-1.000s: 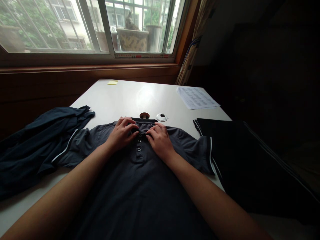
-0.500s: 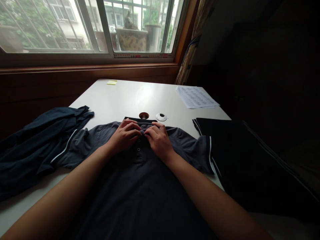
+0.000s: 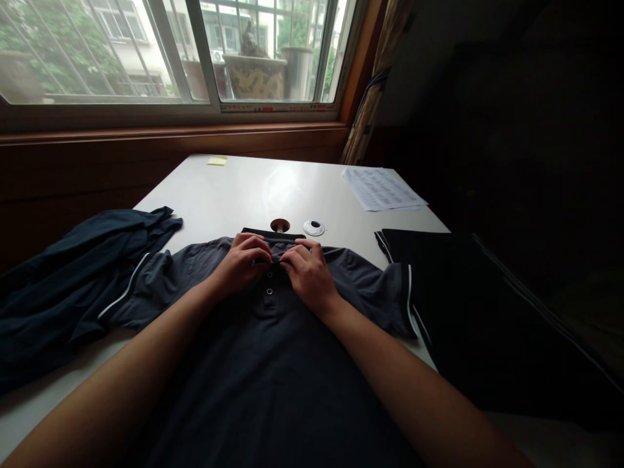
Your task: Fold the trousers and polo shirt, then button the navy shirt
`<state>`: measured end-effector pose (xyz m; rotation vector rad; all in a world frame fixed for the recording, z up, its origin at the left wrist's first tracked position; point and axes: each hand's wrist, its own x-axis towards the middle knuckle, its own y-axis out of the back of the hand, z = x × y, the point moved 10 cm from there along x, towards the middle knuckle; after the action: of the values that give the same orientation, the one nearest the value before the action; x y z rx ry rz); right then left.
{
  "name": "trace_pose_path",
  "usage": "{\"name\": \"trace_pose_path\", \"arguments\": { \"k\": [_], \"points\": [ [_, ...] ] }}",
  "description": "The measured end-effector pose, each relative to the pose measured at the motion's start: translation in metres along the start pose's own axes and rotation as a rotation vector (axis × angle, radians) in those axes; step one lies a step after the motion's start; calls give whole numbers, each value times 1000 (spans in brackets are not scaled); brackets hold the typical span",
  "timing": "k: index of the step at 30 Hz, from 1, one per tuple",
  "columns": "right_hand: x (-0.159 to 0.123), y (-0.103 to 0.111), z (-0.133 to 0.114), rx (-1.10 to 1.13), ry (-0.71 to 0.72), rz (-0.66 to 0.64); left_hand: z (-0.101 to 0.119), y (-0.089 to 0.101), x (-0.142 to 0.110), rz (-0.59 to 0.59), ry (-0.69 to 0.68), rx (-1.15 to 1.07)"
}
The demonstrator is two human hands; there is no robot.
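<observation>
A dark polo shirt [image 3: 263, 370] lies face up on the white table, its short sleeves spread to both sides with white-edged dark cuffs. Its collar end points away from me. At the neck opening my left hand [image 3: 247, 260] pinches the left side of the collar front. Opposite it, my right hand [image 3: 308, 268] pinches the right side, fingertips close to those of the left. Just below the fingers, two ring-shaped buttons [image 3: 270, 283] show on the placket. The fingers partly hide the collar fabric between them.
A crumpled navy garment [image 3: 82, 273] lies at the left, touching the shirt's sleeve. Folded black clothing [image 3: 468, 312] lies at the right. Farther back on the table [image 3: 234, 195] are printed sheets [image 3: 383, 188], a yellow note [image 3: 217, 160], a cable hole [image 3: 279, 225] and its round cover [image 3: 313, 227].
My left fingers have shifted slightly at the collar, and the upper button shows a little more clearly. My right hand stays almost in place; the shirt has not moved noticeably.
</observation>
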<state>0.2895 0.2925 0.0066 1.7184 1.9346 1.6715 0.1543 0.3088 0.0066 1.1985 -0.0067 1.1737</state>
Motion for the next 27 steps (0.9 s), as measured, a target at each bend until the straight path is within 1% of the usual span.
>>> {"name": "trace_pose_path", "arguments": {
  "k": [5, 10, 17, 21, 23, 27],
  "points": [
    [0, 1, 3, 6, -15, 9, -7, -2, 0, -49, 30, -58],
    [1, 1, 9, 16, -63, 4, -12, -6, -1, -91, 69, -86],
    [2, 4, 14, 36, -104, 32, -11, -2, -1, -85, 104, -89],
    [2, 8, 26, 58, -164, 64, -12, 5, 0, -48, 135, -98],
    [2, 8, 28, 67, -171, 72, -13, 7, 0, -27, 151, -96],
    [1, 8, 27, 77, -161, 67, -13, 4, 0, -46, 155, -61]
  ]
}}
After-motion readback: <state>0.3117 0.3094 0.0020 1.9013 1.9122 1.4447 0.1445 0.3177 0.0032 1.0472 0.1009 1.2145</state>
